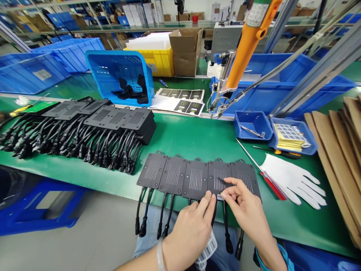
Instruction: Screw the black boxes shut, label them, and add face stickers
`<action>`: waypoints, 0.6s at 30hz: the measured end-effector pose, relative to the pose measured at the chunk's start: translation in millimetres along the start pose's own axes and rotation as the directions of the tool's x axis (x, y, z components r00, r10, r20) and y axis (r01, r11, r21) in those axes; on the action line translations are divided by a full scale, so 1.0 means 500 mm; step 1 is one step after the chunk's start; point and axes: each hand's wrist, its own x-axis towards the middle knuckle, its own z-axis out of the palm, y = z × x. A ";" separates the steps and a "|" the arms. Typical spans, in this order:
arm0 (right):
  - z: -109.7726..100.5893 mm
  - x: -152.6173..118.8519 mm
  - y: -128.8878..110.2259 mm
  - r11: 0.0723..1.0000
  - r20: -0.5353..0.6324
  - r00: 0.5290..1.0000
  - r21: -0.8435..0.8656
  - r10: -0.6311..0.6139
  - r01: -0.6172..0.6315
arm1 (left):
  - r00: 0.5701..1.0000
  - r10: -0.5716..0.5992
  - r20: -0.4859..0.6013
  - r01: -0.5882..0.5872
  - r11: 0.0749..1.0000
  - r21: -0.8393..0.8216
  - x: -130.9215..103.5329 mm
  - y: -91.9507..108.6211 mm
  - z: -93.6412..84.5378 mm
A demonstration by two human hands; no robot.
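Across the green bench (180, 137), stacked black units (113, 118) lay well left of your grip. Under your fingers ran a row of five black boxes (196, 177). Your left hand (190, 227) rested two extended fingertips at its near edge, a grid sheet (208, 250) just below; your right hand (243, 207) drew thumb and fingers close beside a small label (219, 197) (whether either pinched anything, I cannot tell).

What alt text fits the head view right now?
A left hand and a right hand work near the lower edge of the fourth black unit from the left, in a row of five on a green bench; more corded units are piled farther left.
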 end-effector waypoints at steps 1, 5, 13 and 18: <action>0.000 0.000 0.000 1.000 -0.003 1.000 -0.004 0.002 -0.002 | 1.000 0.001 -0.004 -0.001 1.000 0.003 0.000 0.000 0.001; 0.000 0.000 0.000 1.000 0.000 1.000 -0.012 0.010 -0.010 | 1.000 0.004 -0.023 -0.004 1.000 0.004 -0.003 0.000 0.003; -0.002 0.002 -0.001 0.999 0.011 1.000 -0.029 0.026 -0.025 | 0.999 -0.011 -0.030 0.011 1.000 0.001 -0.002 0.002 0.004; -0.002 0.001 -0.002 0.999 0.014 0.999 -0.022 0.031 -0.030 | 0.998 -0.010 -0.064 0.010 1.000 0.003 -0.004 0.000 0.014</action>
